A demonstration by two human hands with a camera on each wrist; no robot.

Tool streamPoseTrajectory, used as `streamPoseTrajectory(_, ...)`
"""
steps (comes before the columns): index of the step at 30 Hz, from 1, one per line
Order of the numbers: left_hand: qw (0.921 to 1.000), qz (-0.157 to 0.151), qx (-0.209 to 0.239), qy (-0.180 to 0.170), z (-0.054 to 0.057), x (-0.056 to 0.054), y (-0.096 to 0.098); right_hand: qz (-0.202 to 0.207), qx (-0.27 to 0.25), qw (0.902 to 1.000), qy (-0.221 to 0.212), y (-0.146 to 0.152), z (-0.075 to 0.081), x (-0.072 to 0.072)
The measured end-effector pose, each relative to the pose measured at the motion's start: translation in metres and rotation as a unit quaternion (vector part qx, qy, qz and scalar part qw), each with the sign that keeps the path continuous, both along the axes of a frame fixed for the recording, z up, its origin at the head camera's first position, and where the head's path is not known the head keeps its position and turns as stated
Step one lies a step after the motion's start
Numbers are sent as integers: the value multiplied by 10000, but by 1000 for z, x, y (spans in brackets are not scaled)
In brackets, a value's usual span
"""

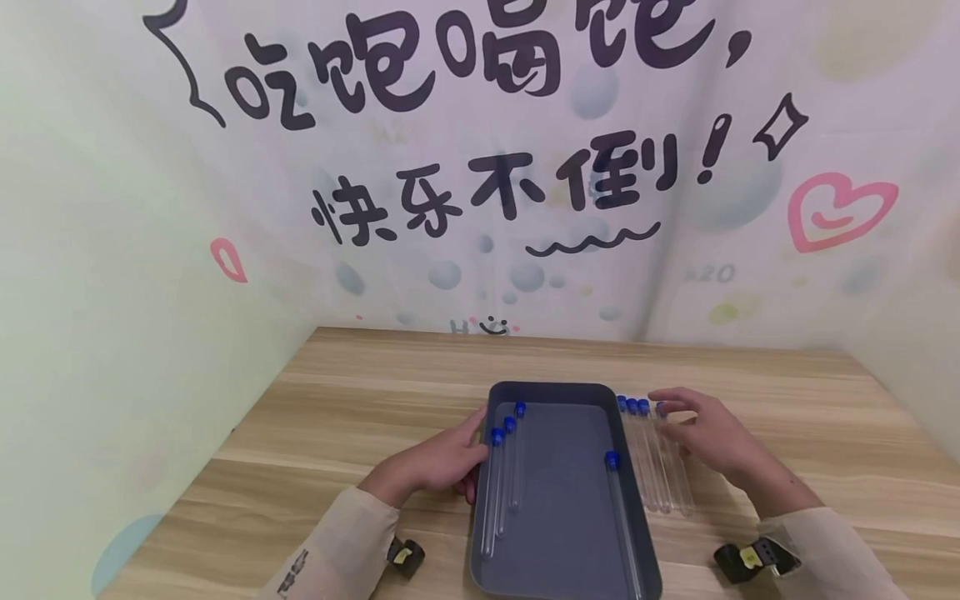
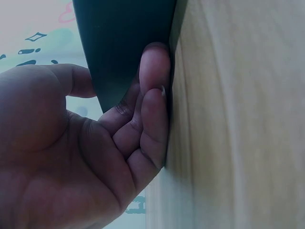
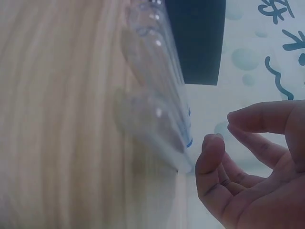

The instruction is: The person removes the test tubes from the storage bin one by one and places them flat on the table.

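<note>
Though outside tray edge [image 1: 621, 437], tubes [image 1: 655, 458] close.

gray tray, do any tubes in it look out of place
Slightly: one blue-capped test tube lies alone on the right side of the gray tray, apart from three staggered tubes on the left. No spill shows.

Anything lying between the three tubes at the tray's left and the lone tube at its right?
No. Head view: only bare floor of the gray tray between the three tubes and the lone tube.
</note>
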State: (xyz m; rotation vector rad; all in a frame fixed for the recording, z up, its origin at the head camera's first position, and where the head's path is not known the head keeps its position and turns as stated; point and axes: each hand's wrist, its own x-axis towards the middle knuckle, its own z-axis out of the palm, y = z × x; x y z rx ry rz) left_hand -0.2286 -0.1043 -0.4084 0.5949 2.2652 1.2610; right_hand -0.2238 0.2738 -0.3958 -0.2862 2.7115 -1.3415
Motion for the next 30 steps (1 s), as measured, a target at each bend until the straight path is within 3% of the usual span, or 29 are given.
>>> streamPoseTrajectory(15, 10000, -7, -12, 11, 1, 0, 0, 14, -37, 10000, 77, -15, 13, 6)
streamPoseTrajectory(30, 10000, -3, -45, 68, 0, 0, 0, 56, -702, 9975, -54, -28, 25, 14)
